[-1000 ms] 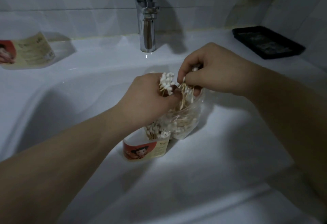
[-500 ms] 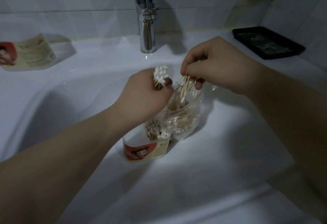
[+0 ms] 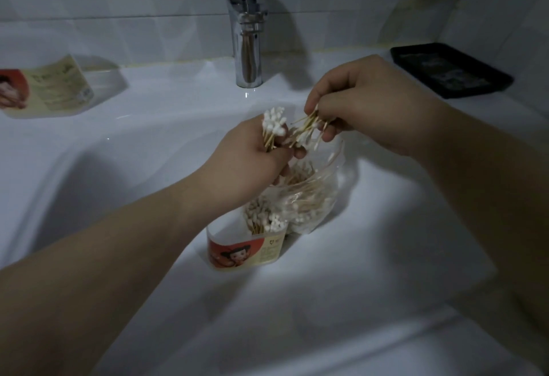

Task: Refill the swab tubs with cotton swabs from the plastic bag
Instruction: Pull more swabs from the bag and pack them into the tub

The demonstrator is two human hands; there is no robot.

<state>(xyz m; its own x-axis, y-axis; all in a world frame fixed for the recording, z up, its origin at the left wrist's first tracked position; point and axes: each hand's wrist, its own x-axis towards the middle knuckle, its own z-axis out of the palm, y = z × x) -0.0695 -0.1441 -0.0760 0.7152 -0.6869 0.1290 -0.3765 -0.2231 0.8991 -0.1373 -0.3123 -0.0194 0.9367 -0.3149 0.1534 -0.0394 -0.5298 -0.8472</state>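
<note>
Hands round swabs above bag

This is a bathroom, most likely in a home. A white glazed washbasin fills nearly the whole view, its bowl sloping down from a broad flat rim. At 12 o'clock a chrome tap rises from the back of that rim. Behind it, from 10 to 2 o'clock, the wall is covered in pale glossy tiles, and a yellowish sealant line runs along the join between wall and basin. Toiletries lie about. A black tray sits on the rim at 2 o'clock and a labelled swab tub at 10 o'clock. Near the middle, in the bowl, stand a second swab tub and a plastic bag, both holding cotton swabs. The light is dim.
</note>
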